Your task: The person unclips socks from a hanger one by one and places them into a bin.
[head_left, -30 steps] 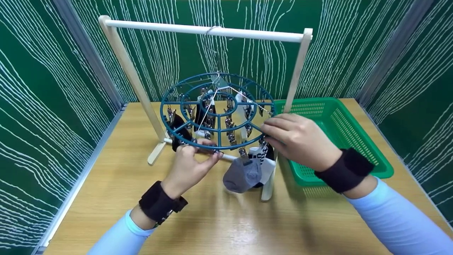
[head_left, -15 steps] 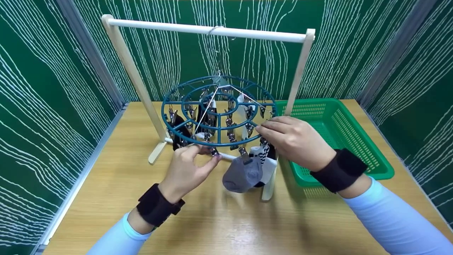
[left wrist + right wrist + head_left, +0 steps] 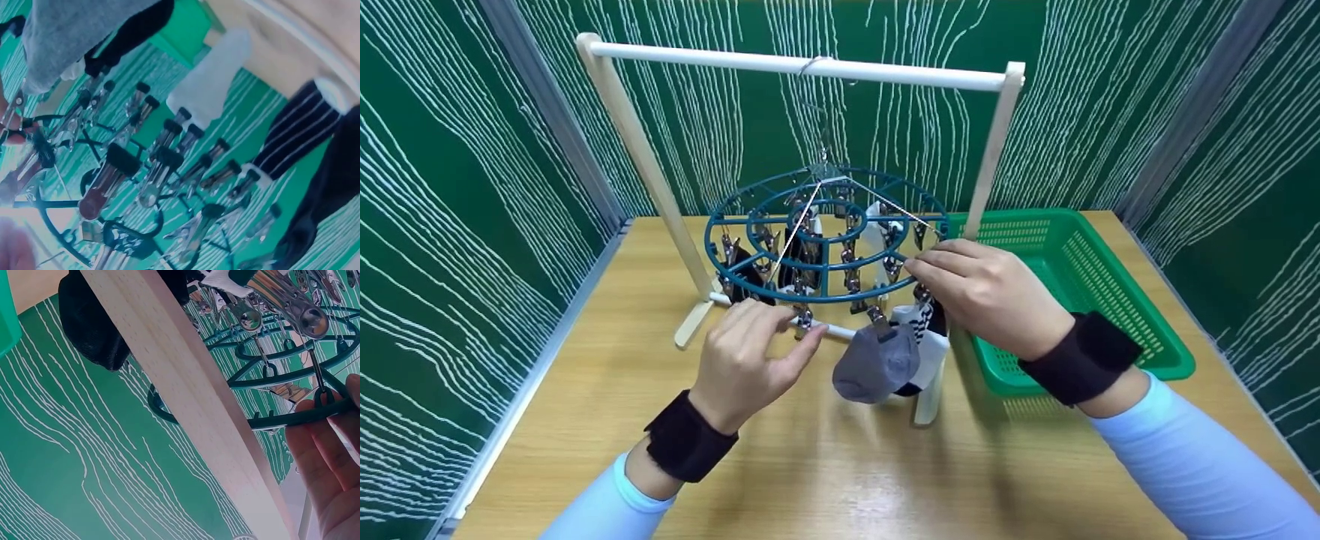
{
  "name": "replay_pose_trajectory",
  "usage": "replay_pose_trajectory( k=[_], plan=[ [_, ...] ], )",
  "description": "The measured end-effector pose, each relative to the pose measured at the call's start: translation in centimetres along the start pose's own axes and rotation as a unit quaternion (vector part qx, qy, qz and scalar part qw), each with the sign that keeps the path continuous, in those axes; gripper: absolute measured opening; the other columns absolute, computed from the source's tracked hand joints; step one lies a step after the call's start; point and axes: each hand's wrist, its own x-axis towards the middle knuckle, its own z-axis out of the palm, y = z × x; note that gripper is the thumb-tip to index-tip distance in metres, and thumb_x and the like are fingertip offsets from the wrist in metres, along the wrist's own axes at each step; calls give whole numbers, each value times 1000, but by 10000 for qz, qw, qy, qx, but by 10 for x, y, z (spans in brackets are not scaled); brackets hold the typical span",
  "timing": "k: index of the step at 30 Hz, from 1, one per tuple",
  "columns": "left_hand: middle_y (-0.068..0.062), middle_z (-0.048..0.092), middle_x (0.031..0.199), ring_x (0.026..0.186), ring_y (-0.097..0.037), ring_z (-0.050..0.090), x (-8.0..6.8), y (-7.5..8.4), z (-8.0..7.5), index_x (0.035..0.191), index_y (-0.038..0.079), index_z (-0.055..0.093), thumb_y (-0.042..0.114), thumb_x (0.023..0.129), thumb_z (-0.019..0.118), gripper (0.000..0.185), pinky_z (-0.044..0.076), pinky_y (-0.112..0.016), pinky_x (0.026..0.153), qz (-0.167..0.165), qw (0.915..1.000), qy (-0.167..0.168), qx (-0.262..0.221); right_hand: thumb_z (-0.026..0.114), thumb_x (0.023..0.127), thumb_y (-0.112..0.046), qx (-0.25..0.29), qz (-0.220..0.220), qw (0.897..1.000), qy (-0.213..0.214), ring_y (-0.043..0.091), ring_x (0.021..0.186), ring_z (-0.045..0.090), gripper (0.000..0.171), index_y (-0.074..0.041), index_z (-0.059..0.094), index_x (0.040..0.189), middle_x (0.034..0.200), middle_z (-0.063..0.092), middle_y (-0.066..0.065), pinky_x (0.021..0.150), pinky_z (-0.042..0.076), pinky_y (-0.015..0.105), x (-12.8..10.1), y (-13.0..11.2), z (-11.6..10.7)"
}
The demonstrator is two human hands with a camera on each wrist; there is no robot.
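The head view is bright and fairly sharp, with pale glare and soft shadows on the table (image 3: 840, 465). The left wrist view is hazy, with white flare at its left edge; the right wrist view is crisper.

1. The round hanger (image 3: 825, 298): dark teal plastic, smooth, with a soft sheen.
2. Its clips (image 3: 313, 322): bright, polished-looking metal, catching the light.
3. The grey sock (image 3: 868, 369): soft, matt cloth.
4. The stand's post (image 3: 185, 388): pale wood, smooth-faced, fine grain showing.
5. The crossbar (image 3: 915, 73): smooth, slightly glossy; I can't tell its material.
6. The basket (image 3: 1102, 277): green plastic, lightly shiny, pierced sides.
7. The tabletop (image 3: 840, 480): wood-grained, glossy enough that I catch its glare.
8. The wristbands (image 3: 690, 441): matt black cloth.
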Motion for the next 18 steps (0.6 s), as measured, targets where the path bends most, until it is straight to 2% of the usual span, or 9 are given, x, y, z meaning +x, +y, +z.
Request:
replay_pose_trajectory(
  k=[3,6,9,11,14,18],
  plan=[
    [-7,66,77,66,-24,54,4,3,0,89,3,69,30,104,75,32,46,-33,58,301,9984,393,283,84,88,9,-1,5,10000,-1,34,93,81,29,2,81,116,104,83,18,84,68,45,0,0,0],
    [-12,65,90,78,-28,58,8,5,0,99,1,70,25,104,73,25,50,-36,67,594,9951,539,577,84,87,10,4,5,10000,14,34,93,81,30,2,81,116,104,83,19,84,68,45,0,0,1],
    [-16,73,107,97,-32,69,14,7,1,111,-1,74,17,102,75,21,62,-39,85,943,9912,540,761,84,88,10,29,11,10000,26,34,93,80,29,2,81,115,104,83,19,84,68,46,0,0,1],
    [-19,77,115,106,-34,74,18,8,2,115,-3,77,13,102,75,21,64,-41,95,1122,9889,499,835,83,88,10,50,17,10000,44,34,94,80,29,2,81,115,104,83,19,84,68,46,0,0,2],
    [-19,81,117,108,-33,78,22,8,5,115,-3,80,7,103,73,18,65,-40,97,1364,9851,427,955,84,88,9,73,17,9999,70,34,94,80,28,2,81,115,104,83,18,85,68,46,0,-1,2],
    [-17,83,112,103,-31,81,24,7,6,113,0,83,4,103,70,17,66,-38,94,1503,9817,222,1146,86,87,7,36,25,10000,66,35,93,81,28,2,81,115,103,83,19,85,68,47,1,-1,3]
  ],
)
